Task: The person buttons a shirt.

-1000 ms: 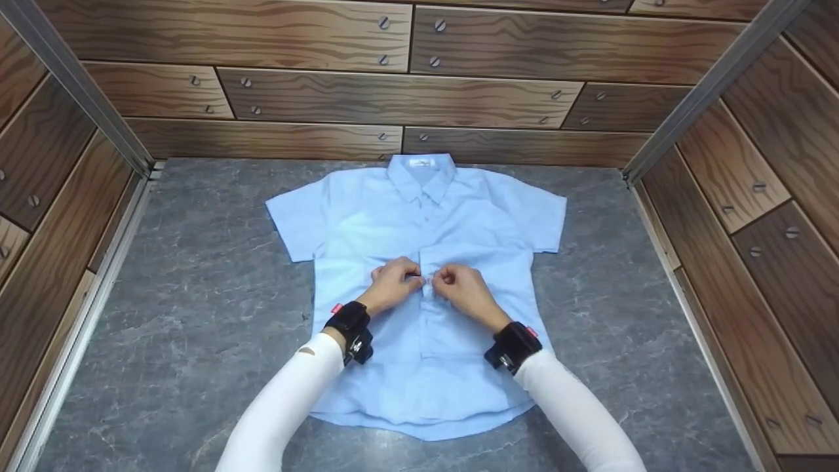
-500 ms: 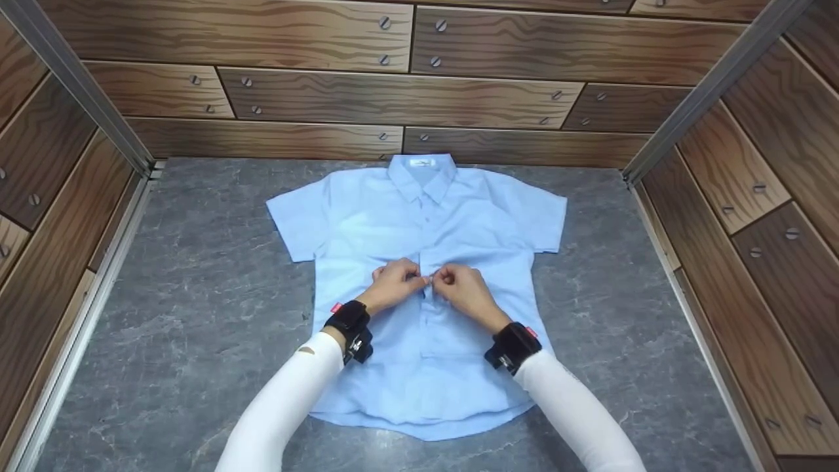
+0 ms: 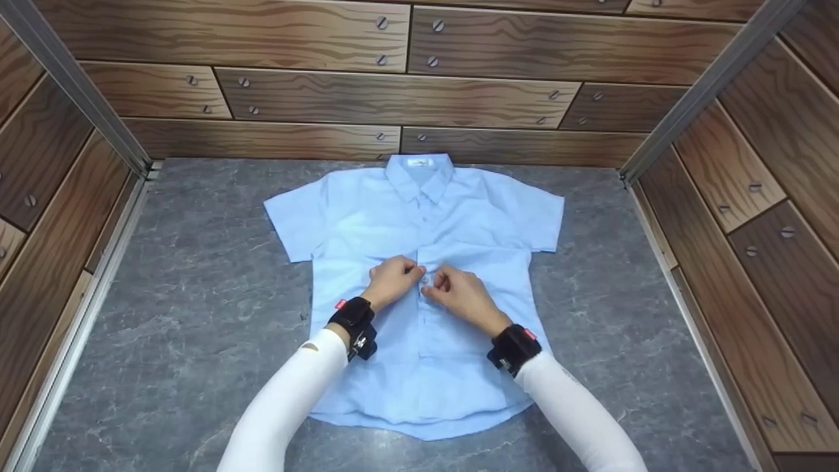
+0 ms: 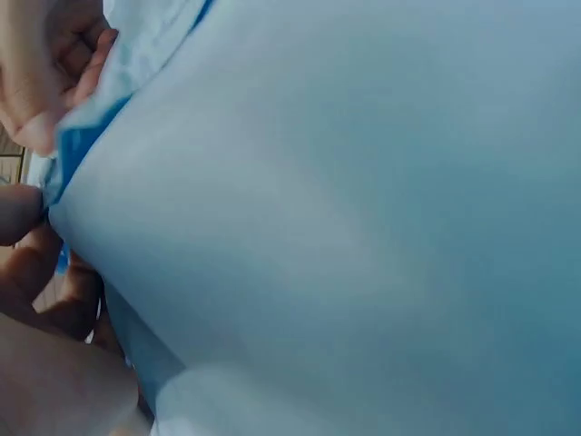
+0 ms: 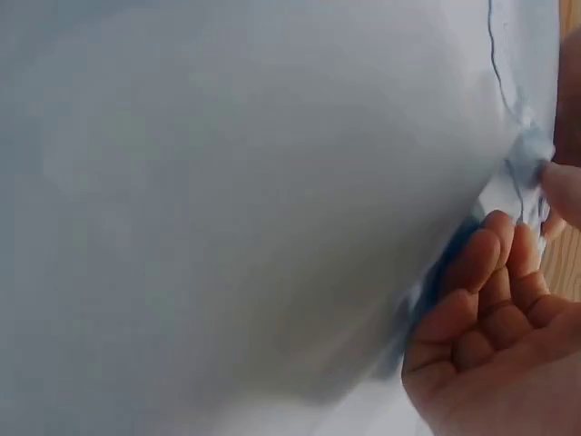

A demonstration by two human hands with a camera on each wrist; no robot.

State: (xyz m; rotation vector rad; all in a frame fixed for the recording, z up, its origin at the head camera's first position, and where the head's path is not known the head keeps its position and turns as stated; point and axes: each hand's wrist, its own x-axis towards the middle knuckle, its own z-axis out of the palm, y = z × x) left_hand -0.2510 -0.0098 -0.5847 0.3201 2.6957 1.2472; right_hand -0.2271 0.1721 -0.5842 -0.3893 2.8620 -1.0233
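A light blue short-sleeved shirt [image 3: 367,223] lies front up on the grey surface, collar away from me. My left hand [image 3: 392,280] pinches the front placket edge between thumb and index finger, lifting the cloth slightly; in the left wrist view the pinch [image 4: 45,204] sits at the cloth's edge. My right hand [image 3: 464,294] is just right of the placket, fingers loosely curled and thumb apart from the index finger. A small button [image 3: 425,280] shows between the two hands. In the right wrist view, the right fingers [image 5: 486,250] lie close against the raised cloth.
Wood-patterned panels [image 3: 393,98] stand behind and on both sides. Metal rails [image 3: 98,282] run along the side edges of the grey marbled surface [image 3: 210,275]. Several buttons line the placket toward the collar [image 3: 419,177].
My right thumb and index finger have parted and shifted slightly down from the placket, leaving a button visible. My left fingertips have moved slightly up along the placket edge.
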